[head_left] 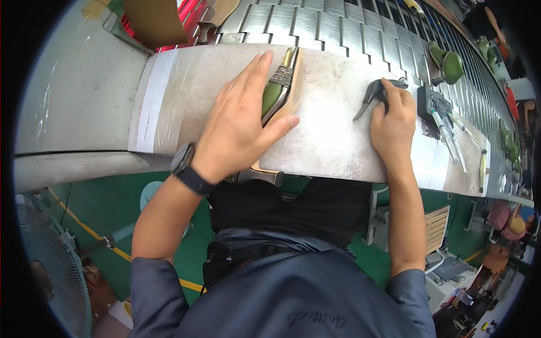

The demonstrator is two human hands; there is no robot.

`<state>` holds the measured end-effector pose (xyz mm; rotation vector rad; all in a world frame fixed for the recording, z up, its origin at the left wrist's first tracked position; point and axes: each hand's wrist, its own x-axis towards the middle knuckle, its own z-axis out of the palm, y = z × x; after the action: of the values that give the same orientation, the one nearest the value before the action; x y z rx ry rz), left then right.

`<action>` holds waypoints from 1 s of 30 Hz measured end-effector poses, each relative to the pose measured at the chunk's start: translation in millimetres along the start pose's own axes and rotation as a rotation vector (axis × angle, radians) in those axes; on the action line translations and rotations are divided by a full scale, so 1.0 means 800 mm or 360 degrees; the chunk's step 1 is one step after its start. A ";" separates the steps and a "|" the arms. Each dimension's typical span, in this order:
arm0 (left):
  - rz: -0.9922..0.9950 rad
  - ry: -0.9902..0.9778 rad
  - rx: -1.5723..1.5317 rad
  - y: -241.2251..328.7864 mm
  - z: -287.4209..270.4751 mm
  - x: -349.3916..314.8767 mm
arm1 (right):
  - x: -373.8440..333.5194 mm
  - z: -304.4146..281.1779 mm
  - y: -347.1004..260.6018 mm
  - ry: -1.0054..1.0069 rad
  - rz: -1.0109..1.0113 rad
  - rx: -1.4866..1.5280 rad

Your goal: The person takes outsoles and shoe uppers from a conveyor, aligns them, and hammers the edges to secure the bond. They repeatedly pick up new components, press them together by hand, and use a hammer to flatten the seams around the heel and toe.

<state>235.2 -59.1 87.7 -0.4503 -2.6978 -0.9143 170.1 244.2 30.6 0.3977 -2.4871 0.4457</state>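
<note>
The left hand [239, 127] lies flat and open on the workbench [332, 141], fingers spread, pressing down on a green shoe [274, 94] that rests on its side near the far edge of the bench, about the middle of its length. The shoe shows a tan sole edge and a glittery strap across the top; its heel end pokes out past the near edge of the bench, under the wrist. A dark watch [186, 166] sits on that wrist.

The right hand [391, 121] rests further toward the right end of the bench, curled around the handles of a pair of grey pliers [375, 96], which lie on the surface with their handles spread and reaching toward the shoe. The hand closes on the head end of the tool (whether it has lifted off the bench I cannot tell).

Just beyond the right hand stands a small dark block [434, 104], and beside it several white tubes [451, 138] lie near the right end of the bench. Behind the far edge runs a slatted metal conveyor [338, 28], carrying another green shoe [448, 65] on a last toward its right side. A fan [51, 265] stands on the green floor at lower left.
</note>
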 end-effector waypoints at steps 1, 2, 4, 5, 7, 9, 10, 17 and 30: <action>0.0033 -0.0048 -0.0115 -0.007 0.007 0.010 | 0.000 0.001 -0.006 -0.0034 -0.0032 -0.0133; 0.0047 -0.0063 -0.0105 -0.005 0.004 0.011 | 0.000 0.000 -0.008 -0.0025 -0.0011 -0.0129; -0.0059 -0.0429 -0.0278 -0.001 0.000 0.011 | -0.001 -0.004 -0.006 -0.0188 0.0000 -0.0220; 0.0154 -0.0357 -0.0246 -0.006 0.007 0.007 | 0.001 -0.007 -0.006 -0.0225 -0.0001 -0.0140; 0.0106 -0.0416 -0.0287 -0.003 0.007 0.007 | 0.008 -0.023 -0.022 -0.0340 0.0089 -0.0052; 0.0040 -0.0454 -0.0338 -0.001 0.007 0.009 | 0.001 -0.029 -0.033 -0.0475 0.0180 0.0313; 0.0032 -0.0471 -0.0328 -0.002 0.006 0.009 | -0.001 -0.029 -0.042 -0.0496 0.0197 0.0606; 0.0103 -0.0414 -0.0283 -0.004 0.003 0.010 | -0.009 -0.062 -0.108 -0.0638 0.0999 0.2055; 0.0168 -0.0440 -0.0241 -0.008 0.007 0.018 | 0.043 -0.043 -0.104 -0.0788 0.0906 0.1880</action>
<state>218.5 -57.6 84.8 -0.7970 -2.8232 -1.1027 190.7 176.7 96.7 0.2186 -2.4663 2.2951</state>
